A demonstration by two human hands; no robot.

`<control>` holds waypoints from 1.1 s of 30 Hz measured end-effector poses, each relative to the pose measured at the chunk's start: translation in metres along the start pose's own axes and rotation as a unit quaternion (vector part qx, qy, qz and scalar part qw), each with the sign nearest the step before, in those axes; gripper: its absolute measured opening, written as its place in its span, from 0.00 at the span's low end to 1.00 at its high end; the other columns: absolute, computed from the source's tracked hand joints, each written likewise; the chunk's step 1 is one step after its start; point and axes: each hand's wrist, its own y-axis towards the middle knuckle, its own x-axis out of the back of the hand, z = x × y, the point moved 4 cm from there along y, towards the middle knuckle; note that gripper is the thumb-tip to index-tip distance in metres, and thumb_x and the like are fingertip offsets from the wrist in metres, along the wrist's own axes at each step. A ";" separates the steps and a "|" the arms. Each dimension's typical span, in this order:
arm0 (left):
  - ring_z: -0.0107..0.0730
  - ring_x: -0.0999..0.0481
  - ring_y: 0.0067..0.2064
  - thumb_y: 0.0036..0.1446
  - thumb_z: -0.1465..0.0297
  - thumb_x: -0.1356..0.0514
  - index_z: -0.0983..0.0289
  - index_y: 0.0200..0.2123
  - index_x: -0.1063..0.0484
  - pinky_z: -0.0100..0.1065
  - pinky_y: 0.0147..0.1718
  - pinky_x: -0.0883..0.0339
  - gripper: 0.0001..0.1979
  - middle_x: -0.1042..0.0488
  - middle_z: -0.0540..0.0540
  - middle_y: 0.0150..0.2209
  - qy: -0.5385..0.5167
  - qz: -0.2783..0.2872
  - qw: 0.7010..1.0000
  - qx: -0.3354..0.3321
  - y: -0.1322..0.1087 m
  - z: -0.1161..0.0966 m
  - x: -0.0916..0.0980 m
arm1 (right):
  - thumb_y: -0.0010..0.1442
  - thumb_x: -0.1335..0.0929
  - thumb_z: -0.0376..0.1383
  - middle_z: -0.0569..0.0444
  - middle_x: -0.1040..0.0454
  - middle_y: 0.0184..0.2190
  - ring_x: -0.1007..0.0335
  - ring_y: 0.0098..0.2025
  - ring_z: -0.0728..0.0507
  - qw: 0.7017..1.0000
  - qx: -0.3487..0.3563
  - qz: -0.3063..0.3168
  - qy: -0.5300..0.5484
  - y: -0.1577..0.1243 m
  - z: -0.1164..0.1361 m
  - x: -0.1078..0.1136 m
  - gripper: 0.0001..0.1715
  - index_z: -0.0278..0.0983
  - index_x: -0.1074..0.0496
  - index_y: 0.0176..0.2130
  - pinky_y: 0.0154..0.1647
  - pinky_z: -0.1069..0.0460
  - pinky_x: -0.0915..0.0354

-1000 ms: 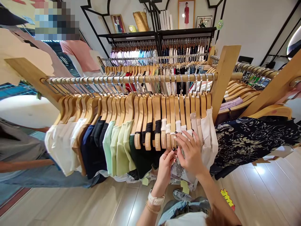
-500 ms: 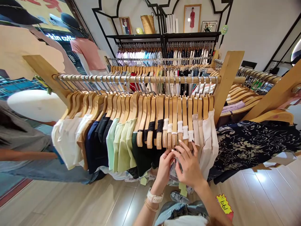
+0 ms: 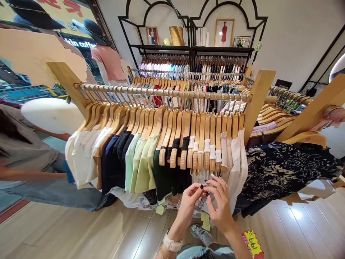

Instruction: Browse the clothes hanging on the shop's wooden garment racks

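My left hand (image 3: 190,199) is closed in a pinch in front of the rack, just below the wooden hangers (image 3: 207,158) with white straps looped on them. My right hand (image 3: 219,205) meets it fingertip to fingertip, its fingers curled and thumb close by. What lies between the fingers is too small to make out; a greyish, patterned bit shows beneath them. Behind the hands hang white garments (image 3: 238,154) on the right. Black straps (image 3: 185,143) loop over the hangers to the left, above dark garments (image 3: 161,180).
A wooden rail (image 3: 161,92) carries the hangers between slanted posts (image 3: 258,100). Light green shorts (image 3: 148,154) hang left of centre. A black patterned garment (image 3: 291,172) hangs at right. Another person's arm (image 3: 32,175) is at left. A yellow price sign (image 3: 252,244) stands low on the right.
Both hands have come down and away from the hanger ends, staying together. The view has tilted up slightly, and the rack sits a little differently in it.
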 end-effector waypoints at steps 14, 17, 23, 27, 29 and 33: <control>0.27 0.33 0.26 0.39 0.52 0.23 0.66 0.24 0.21 0.29 0.30 0.42 0.23 0.25 0.54 0.24 0.022 0.282 0.938 0.200 -0.056 0.035 -0.036 | 0.58 0.40 0.35 0.47 0.28 0.53 0.40 0.66 0.36 0.980 -0.076 0.047 0.176 -0.054 0.015 0.052 0.08 0.41 0.33 0.31 0.59 0.40 0.34; 0.27 0.32 0.25 0.38 0.53 0.22 0.66 0.24 0.22 0.30 0.29 0.42 0.23 0.27 0.53 0.22 -0.031 0.314 0.921 0.230 -0.061 0.045 -0.051 | 0.61 0.40 0.38 0.46 0.28 0.52 0.38 0.65 0.36 0.972 -0.106 0.029 0.208 -0.065 0.015 0.062 0.10 0.42 0.32 0.32 0.59 0.41 0.34; 0.29 0.28 0.25 0.33 0.58 0.20 0.65 0.25 0.23 0.29 0.26 0.41 0.22 0.30 0.50 0.20 -0.107 0.318 0.897 0.287 -0.075 0.062 -0.082 | 0.66 0.41 0.45 0.45 0.30 0.56 0.37 0.65 0.34 0.955 -0.135 -0.003 0.263 -0.079 0.007 0.076 0.17 0.41 0.33 0.30 0.60 0.38 0.33; 0.27 0.29 0.25 0.34 0.57 0.20 0.67 0.25 0.22 0.29 0.27 0.42 0.23 0.28 0.53 0.22 -0.075 0.307 0.906 0.280 -0.077 0.070 -0.094 | 0.65 0.41 0.48 0.46 0.30 0.56 0.40 0.67 0.35 0.946 -0.140 0.011 0.291 -0.082 -0.006 0.088 0.20 0.41 0.34 0.28 0.63 0.38 0.36; 0.27 0.29 0.25 0.35 0.56 0.21 0.67 0.27 0.21 0.29 0.28 0.42 0.23 0.26 0.55 0.24 -0.055 0.298 0.913 0.273 -0.075 0.075 -0.102 | 0.64 0.41 0.46 0.47 0.29 0.55 0.40 0.67 0.35 0.949 -0.127 0.020 0.287 -0.083 -0.016 0.098 0.17 0.41 0.34 0.29 0.64 0.37 0.37; 0.27 0.31 0.25 0.36 0.54 0.21 0.67 0.24 0.22 0.30 0.27 0.44 0.23 0.26 0.54 0.23 -0.046 0.297 0.922 0.245 -0.074 0.087 -0.127 | 0.62 0.39 0.42 0.47 0.28 0.54 0.39 0.66 0.36 0.959 -0.097 0.022 0.264 -0.090 -0.035 0.127 0.12 0.41 0.32 0.30 0.63 0.37 0.37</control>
